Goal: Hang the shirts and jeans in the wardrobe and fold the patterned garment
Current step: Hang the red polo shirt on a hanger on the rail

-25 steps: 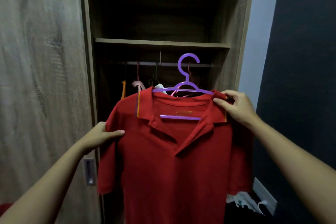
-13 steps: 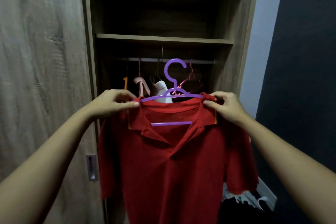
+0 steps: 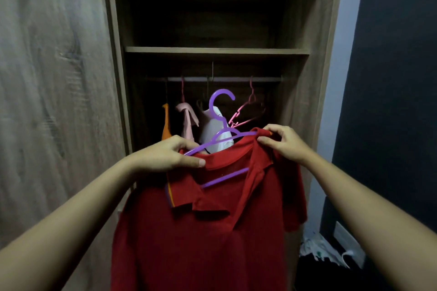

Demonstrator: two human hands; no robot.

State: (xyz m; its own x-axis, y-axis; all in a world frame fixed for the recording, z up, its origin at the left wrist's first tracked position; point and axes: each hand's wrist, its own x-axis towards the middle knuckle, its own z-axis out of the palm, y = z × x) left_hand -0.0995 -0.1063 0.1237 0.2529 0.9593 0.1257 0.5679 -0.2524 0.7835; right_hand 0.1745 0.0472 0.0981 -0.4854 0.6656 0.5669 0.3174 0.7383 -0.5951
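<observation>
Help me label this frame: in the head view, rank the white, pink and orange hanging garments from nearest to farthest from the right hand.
From the right hand, gripping the red shirt:
1. White garment, just left, behind the purple hanger.
2. Pink garment, further left on the rail.
3. Orange garment, leftmost on the rail.

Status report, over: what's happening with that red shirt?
Left hand grips red polo shirt and purple plastic hanger; right hand pinches the shirt's other shoulder. Hanger tilted, hook not on the metal rail. White garment hangs right behind.
</observation>
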